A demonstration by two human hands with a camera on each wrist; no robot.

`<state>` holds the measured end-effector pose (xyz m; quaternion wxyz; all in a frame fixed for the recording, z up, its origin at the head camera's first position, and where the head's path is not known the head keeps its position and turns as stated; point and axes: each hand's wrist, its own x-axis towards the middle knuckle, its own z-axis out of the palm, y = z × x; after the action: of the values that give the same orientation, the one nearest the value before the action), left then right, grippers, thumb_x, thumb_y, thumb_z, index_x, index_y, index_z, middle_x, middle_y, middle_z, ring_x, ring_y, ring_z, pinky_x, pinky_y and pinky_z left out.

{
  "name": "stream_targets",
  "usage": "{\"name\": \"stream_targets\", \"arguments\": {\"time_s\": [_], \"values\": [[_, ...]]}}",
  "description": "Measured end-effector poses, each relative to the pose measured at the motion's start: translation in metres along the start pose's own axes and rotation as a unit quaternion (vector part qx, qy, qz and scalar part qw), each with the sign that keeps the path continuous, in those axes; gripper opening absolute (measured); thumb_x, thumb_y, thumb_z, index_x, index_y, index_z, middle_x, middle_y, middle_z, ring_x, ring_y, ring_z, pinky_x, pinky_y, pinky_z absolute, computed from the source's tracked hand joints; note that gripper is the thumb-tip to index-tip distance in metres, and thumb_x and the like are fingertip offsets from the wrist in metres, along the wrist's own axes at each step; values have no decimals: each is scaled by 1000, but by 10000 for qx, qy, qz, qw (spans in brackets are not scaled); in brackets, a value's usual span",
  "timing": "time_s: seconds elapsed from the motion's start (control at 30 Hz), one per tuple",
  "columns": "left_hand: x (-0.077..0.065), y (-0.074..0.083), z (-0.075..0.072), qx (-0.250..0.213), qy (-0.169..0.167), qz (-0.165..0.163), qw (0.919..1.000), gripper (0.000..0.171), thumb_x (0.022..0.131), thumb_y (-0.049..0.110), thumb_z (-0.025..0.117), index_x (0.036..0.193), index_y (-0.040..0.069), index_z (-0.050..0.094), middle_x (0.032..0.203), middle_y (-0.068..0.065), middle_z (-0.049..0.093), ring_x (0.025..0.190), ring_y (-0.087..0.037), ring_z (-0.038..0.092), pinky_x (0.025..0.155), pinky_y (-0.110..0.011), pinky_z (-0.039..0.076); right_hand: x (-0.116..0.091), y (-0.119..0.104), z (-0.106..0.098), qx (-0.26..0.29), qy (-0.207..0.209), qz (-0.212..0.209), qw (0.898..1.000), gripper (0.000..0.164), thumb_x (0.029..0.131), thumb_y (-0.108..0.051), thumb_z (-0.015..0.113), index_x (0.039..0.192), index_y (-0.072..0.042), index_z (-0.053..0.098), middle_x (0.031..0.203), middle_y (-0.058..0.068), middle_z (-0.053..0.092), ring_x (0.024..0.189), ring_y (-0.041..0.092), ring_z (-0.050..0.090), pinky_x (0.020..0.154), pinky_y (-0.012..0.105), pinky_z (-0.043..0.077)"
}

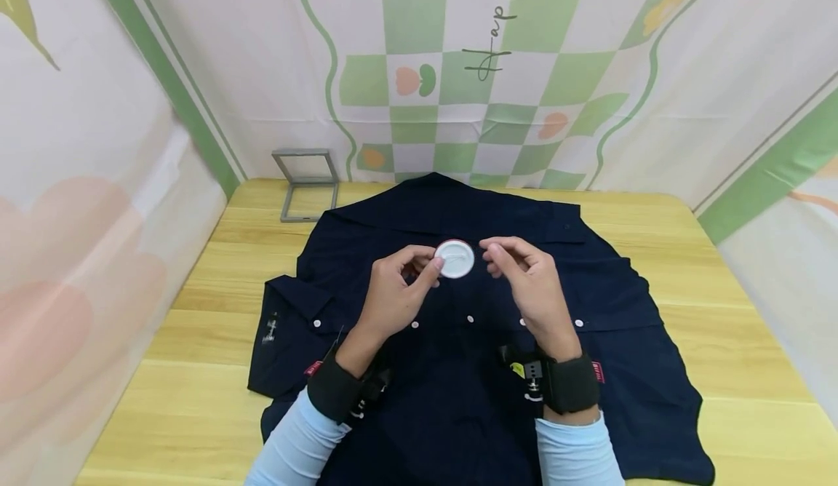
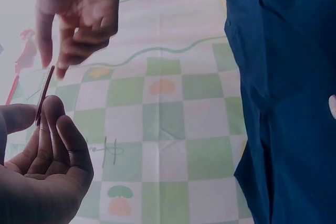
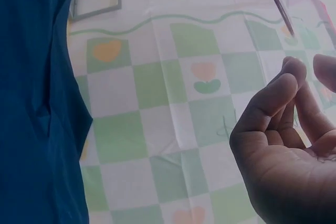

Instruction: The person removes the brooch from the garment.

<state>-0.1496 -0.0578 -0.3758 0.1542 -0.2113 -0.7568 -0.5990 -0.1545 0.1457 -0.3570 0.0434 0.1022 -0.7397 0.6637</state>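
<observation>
A round pin badge [image 1: 456, 259] shows its white back, with the pin across it and a thin red rim, in the head view. My left hand [image 1: 395, 282] pinches its left edge between thumb and fingers, above the dark navy shirt [image 1: 471, 406]. Seen edge-on in the left wrist view, the badge [image 2: 46, 90] is a thin dark red line. Just right of it is my right hand [image 1: 529, 282], fingers loosely bent, thumb apart from them, holding nothing. The right wrist view shows a gap between those fingertips and the badge [image 3: 279, 6].
The shirt lies spread over a wooden table [image 1: 713, 326], with white buttons and small red tags [image 1: 599, 372]. A grey hinged frame [image 1: 309, 185] stands at the back left. Patterned cloth [image 1: 262, 57] hangs behind and along both sides.
</observation>
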Motion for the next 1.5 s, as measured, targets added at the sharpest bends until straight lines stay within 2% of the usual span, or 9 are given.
{"name": "stream_targets", "arguments": {"time_s": [0.1,0.23,0.43,0.63,0.8,1.0,1.27,1.5], "values": [[1,1,-3,-24,38,69,10000,16,94,8,64,104,-4,69,79,-15,70,65,-19,66,59,-23,48,-2,-2,-1,113,59,-24,9999,20,100,-16,58,109,-2,68,93,-4,66,84,9,61,75,18,52],[2,2,-7,-1,79,141,9999,16,94,7,64,104,-4,69,79,-16,70,65,-18,65,59,-22,47,-3,-5,4,142,-176,-25,9997,25,100,-15,56,115,4,63,99,-6,65,89,9,62,76,19,52],[2,3,-8,-53,59,191,9998,17,95,8,64,105,-4,69,79,-14,70,65,-18,66,59,-23,49,-4,-6,13,44,-358,139,9993,24,100,-14,55,118,1,62,103,-9,64,89,8,62,75,19,52],[2,1,-6,-95,14,274,9996,16,94,8,65,104,-4,70,78,-14,70,64,-17,65,57,-27,51,-4,-5,17,-223,-504,212,9983,30,101,-15,54,121,8,58,100,-13,63,86,7,59,75,18,51],[1,1,-6,-106,11,275,9996,15,94,6,65,103,-4,69,78,-13,70,64,-16,65,54,-27,50,-4,-5,17,-344,-763,186,9963,30,101,-15,54,121,8,59,96,-11,62,85,10,59,76,18,50],[0,1,-4,-93,-47,234,9997,15,94,7,64,103,-4,70,78,-12,70,65,-15,65,55,-25,50,-5,-6,20,-388,-970,116,9945,28,101,-15,54,116,8,60,93,-8,61,80,7,57,75,21,50],[-1,4,-3,-56,-104,233,9997,15,94,8,64,104,-3,70,79,-11,70,65,-15,65,55,-24,50,-5,-6,20,-383,-940,73,9948,26,100,-14,56,114,7,61,91,-8,61,79,9,57,74,21,49],[-3,6,-1,-53,-129,249,9996,15,94,7,64,103,-3,70,79,-12,70,65,-16,65,56,-25,51,-7,-5,20,-589,-866,67,9945,25,99,-15,58,114,4,63,92,-7,62,80,13,58,74,23,49]]}}
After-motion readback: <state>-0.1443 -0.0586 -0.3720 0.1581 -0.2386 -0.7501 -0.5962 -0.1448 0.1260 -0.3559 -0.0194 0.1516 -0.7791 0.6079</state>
